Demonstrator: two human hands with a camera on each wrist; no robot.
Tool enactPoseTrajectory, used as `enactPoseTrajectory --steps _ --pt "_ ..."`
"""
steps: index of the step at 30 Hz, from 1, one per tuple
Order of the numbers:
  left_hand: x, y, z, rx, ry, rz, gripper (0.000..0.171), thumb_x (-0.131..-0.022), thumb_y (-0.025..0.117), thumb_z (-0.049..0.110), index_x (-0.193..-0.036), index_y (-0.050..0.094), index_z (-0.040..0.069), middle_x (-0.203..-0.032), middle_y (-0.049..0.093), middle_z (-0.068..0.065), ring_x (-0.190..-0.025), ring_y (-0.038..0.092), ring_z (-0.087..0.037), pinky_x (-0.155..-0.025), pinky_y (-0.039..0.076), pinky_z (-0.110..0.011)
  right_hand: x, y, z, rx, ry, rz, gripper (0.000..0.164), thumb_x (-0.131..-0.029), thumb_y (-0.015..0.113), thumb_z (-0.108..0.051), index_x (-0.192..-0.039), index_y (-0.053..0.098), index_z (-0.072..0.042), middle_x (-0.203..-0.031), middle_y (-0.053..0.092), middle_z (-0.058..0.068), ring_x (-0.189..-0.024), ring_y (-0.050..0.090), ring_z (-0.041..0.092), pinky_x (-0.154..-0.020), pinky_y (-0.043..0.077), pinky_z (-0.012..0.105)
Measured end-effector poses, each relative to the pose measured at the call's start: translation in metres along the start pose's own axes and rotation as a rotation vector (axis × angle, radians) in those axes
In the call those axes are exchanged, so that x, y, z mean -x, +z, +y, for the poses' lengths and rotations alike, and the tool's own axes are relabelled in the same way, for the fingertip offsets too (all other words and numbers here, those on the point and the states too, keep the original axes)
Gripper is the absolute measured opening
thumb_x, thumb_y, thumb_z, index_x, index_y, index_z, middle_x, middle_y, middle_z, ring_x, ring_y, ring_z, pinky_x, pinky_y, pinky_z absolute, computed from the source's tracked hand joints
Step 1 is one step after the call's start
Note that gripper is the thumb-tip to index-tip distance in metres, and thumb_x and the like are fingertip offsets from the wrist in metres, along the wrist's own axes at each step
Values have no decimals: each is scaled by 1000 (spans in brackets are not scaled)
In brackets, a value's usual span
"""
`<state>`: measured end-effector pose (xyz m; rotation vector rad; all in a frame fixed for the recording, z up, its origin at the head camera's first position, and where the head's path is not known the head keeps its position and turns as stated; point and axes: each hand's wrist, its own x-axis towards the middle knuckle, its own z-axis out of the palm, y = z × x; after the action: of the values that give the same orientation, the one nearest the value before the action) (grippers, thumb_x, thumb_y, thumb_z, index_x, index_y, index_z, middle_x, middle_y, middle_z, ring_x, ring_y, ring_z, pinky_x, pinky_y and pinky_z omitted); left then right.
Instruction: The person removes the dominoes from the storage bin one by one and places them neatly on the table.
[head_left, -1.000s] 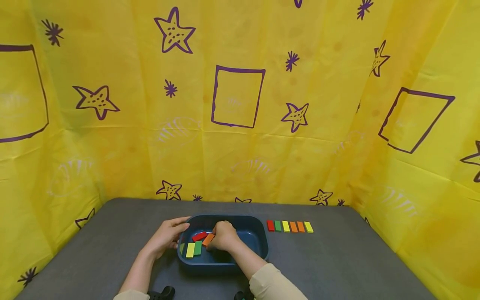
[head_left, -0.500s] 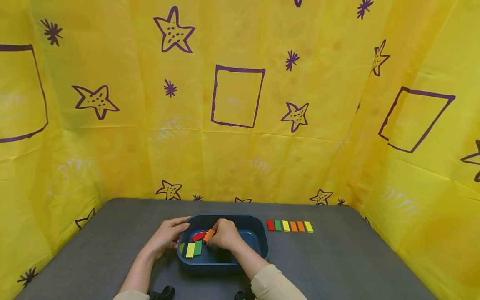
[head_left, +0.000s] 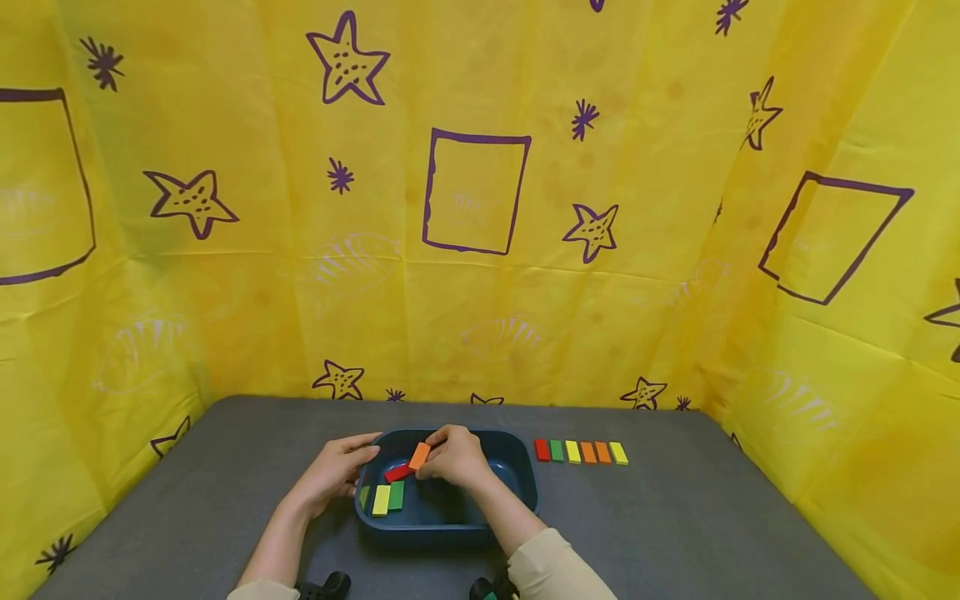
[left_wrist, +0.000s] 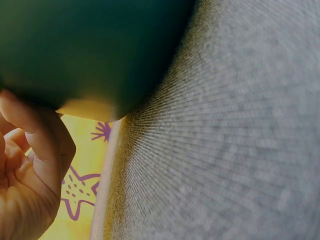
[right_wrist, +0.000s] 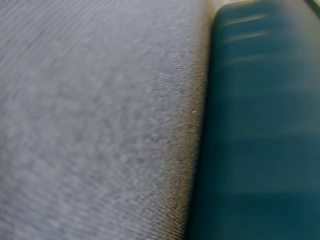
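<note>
A dark blue plastic bin (head_left: 442,528) stands in front of me in the head view. My left hand (head_left: 333,475) grips its left rim, thumb over the edge and fingers on the outer wall; the left wrist view shows those curled fingers (left_wrist: 45,145) against the bin wall (left_wrist: 95,55). Over the bin, my right hand (head_left: 459,457) pinches an orange block (head_left: 419,457) by its right side. Inside the bin lie a red block (head_left: 397,473), a green block (head_left: 396,496) and a yellow block (head_left: 381,501). The right wrist view has only the bin's outer wall (right_wrist: 260,130) and grey cloth.
Right of the bin, several flat blocks stand in a row: red (head_left: 542,450), green (head_left: 557,451), yellow (head_left: 573,452), two orange (head_left: 588,452) and another yellow (head_left: 618,453). Grey cloth (head_left: 675,525) covers the table. A yellow patterned curtain (head_left: 480,333) surrounds its back and sides.
My right hand has lifted the orange block from low in the bin, upward and slightly away from me. The left hand keeps its place on the rim.
</note>
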<state>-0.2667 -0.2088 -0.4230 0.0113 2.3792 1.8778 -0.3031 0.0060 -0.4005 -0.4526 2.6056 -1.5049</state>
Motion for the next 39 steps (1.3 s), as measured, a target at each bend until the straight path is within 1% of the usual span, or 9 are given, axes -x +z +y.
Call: enactPoseTrajectory --steps 3,9,14,19,23,26,33,39 --pt "0 0 0 2 -3 0 54 -103 51 26 -149 40 1 -102 68 -11 -65 58 -14 -54 51 -22 0 -2 -1 -89 13 -20 42 -64 86 5 -101 68 1 -80 74 11 -63 68 14 -60 59 29" --pt "-1 0 0 5 3 -9 55 -103 52 27 -149 40 1 -99 68 -10 -66 59 -13 -53 51 -22 0 -8 0 -221 36 -61 44 -68 84 7 -108 68 1 -86 73 14 -70 70 15 -68 61 33" --pt "0 0 0 1 0 0 54 -102 52 27 -149 41 1 -99 68 -9 -66 58 -13 -53 51 -22 -1 -15 2 -323 38 -99 47 -70 79 11 -115 66 3 -92 72 19 -71 70 17 -72 62 37" --pt "0 1 0 0 -3 11 53 -102 52 26 -148 42 2 -101 68 -10 -66 59 -14 -53 51 -22 -1 -27 4 -347 30 -117 50 -74 77 10 -122 65 1 -95 70 18 -73 69 17 -77 61 39" --pt "0 1 0 3 5 4 54 -102 52 27 -149 41 1 -103 69 -11 -67 61 -15 -53 51 -22 2 -41 6 -359 12 -136 52 -78 74 7 -128 62 0 -104 68 21 -79 70 18 -84 60 42" --pt "0 1 0 7 10 -2 55 -102 53 27 -149 41 0 -104 69 -12 -68 61 -14 -53 51 -22 3 -51 8 -357 -2 -136 53 -80 73 5 -131 59 0 -109 67 23 -82 70 17 -85 60 41" --pt "0 -1 2 4 4 1 54 -102 52 27 -149 41 1 -107 69 -13 -68 61 -14 -54 50 -20 3 -73 17 -359 -1 -112 56 -81 72 6 -135 56 1 -115 63 25 -87 69 18 -85 60 37" --pt "0 -1 2 3 0 3 55 -102 53 28 -149 41 2 -109 68 -15 -69 63 -15 -55 51 -20 3 -97 31 -390 19 -59 57 -82 71 7 -136 54 2 -115 62 24 -88 70 18 -85 60 35"
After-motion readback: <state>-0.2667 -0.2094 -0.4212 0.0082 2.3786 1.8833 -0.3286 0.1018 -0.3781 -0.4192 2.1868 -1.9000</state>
